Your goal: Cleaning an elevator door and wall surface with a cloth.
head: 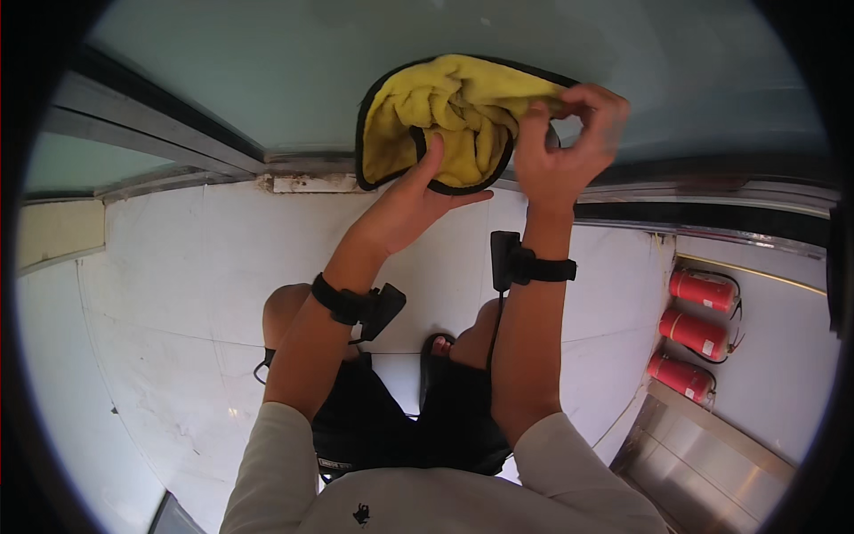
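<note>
A yellow plush cleaning cloth (460, 93) with black edging hangs bunched in front of the glass pane (300, 87). My right hand (567, 150) pinches its upper right edge between thumb and fingers; the fingertips are slightly blurred. From below, my left hand (413, 190) holds the lower fold, with the thumb over the front and the fingers reaching under it. The cloth hides part of the pane's bottom frame.
A metal frame rail (700, 190) runs along the pane's foot, with a stained strip (317, 183) below. Several red fire extinguishers (694, 334) stand on the white floor (180, 294) at right, near a stainless-steel panel (700, 454). Each wrist carries a black strapped device.
</note>
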{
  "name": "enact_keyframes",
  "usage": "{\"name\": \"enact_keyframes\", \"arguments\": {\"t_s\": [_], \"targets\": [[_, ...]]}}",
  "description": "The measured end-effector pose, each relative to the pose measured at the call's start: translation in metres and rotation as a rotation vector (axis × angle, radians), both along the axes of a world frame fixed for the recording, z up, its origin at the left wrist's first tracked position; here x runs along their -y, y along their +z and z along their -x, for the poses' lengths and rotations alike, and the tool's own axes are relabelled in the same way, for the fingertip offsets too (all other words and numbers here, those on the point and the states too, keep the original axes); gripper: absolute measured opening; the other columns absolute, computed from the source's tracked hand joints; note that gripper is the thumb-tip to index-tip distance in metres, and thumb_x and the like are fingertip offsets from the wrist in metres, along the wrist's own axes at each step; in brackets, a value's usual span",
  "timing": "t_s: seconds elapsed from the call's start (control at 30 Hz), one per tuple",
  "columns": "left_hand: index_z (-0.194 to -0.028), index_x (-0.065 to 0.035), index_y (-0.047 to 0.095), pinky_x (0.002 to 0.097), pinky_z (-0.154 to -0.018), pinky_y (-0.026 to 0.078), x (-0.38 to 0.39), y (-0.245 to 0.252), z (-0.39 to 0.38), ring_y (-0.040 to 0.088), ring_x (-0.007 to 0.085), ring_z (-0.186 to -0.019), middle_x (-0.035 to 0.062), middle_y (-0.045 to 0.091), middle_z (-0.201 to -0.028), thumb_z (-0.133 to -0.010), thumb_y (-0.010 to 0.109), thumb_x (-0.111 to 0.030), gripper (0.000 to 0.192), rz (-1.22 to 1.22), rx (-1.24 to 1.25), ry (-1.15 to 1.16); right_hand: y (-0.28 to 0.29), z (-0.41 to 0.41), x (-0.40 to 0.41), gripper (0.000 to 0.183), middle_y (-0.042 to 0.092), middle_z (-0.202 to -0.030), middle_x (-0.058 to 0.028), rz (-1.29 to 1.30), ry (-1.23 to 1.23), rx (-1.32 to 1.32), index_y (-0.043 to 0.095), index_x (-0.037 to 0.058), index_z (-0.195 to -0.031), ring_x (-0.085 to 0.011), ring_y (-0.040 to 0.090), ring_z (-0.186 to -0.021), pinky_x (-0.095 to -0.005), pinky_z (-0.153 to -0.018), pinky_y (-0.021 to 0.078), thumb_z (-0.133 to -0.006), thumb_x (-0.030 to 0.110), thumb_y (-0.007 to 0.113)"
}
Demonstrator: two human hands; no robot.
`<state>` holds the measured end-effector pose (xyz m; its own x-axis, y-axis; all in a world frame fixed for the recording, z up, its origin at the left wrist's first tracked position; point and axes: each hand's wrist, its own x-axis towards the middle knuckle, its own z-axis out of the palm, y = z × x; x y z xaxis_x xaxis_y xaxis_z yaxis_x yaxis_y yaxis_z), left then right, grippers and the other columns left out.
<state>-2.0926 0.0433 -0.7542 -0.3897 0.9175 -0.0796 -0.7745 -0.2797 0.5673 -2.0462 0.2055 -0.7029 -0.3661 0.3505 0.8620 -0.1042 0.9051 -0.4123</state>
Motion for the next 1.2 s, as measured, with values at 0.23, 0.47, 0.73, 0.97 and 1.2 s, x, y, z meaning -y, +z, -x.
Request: {"name": "enact_keyframes", "arguments": {"t_s": [0.23,0.47,0.73,0.97,1.2], "targets": [[-0.146,-0.0019,0.03,0.0439,-0.109,0.039,0.001,-0.011,0.008,0.043,0.0235,-0.131,0.0146,0.042,-0.142,-0.094,0.046,-0.06,0.08,0.016,0.026,0.013,-0.001,-0.001,-0.009,0.023,0.045,-0.083,-0.0052,-0.031,-0.215,-0.046,0.05,0.0052,-0.085,-0.017,0.043,-0.066,-0.0303,-0.059,0.0375,-0.066,-0.004,0.06],[-0.085,0.0016,0.063,0.0305,-0.054,0.046,0.013,-0.033,0.038,0.058,0.0158,-0.057,0.0028,0.059,-0.069,-0.094,0.055,-0.042,0.045,0.856,-0.889,-0.059,0.005,0.0,0.013,0.013,0.058,-0.084,-0.0026,0.339,-0.346,-0.052,0.055,0.0049,-0.082,-0.0102,0.055,-0.071,-0.0254,-0.061,0.0454,-0.08,0.0,0.067],[-0.112,-0.0064,0.062,0.0267,-0.072,0.049,-0.015,-0.029,-0.005,0.059,0.0113,-0.074,0.0052,0.065,-0.09,-0.095,0.058,-0.025,0.025,0.319,-0.619,0.05,0.006,0.009,0.022,0.024,0.063,-0.093,-0.0059,0.512,-0.233,-0.27,0.058,0.0021,-0.108,-0.0124,0.061,-0.076,-0.0235,-0.068,0.0501,-0.086,0.003,0.065],[-0.134,-0.005,0.047,0.0356,-0.088,0.05,-0.03,-0.047,-0.013,0.06,0.0251,-0.107,0.0113,0.061,-0.118,-0.092,0.058,-0.014,0.044,0.313,-0.856,0.325,-0.005,0.021,0.05,0.021,0.063,-0.092,-0.0091,0.548,-0.044,-0.174,0.063,-0.0014,-0.101,-0.0152,0.064,-0.08,-0.026,-0.069,0.0537,-0.081,0.001,0.07],[-0.124,-0.0007,0.054,0.0373,-0.094,0.045,-0.019,-0.033,0.006,0.055,0.0274,-0.114,0.0158,0.051,-0.128,-0.087,0.057,-0.003,0.037,0.482,-0.602,0.627,-0.002,0.017,0.054,0.032,0.061,-0.1,-0.0111,0.289,-0.071,0.025,0.066,0.0003,-0.106,-0.0194,0.064,-0.088,-0.0295,-0.082,0.0541,-0.077,0.007,0.079]]}}
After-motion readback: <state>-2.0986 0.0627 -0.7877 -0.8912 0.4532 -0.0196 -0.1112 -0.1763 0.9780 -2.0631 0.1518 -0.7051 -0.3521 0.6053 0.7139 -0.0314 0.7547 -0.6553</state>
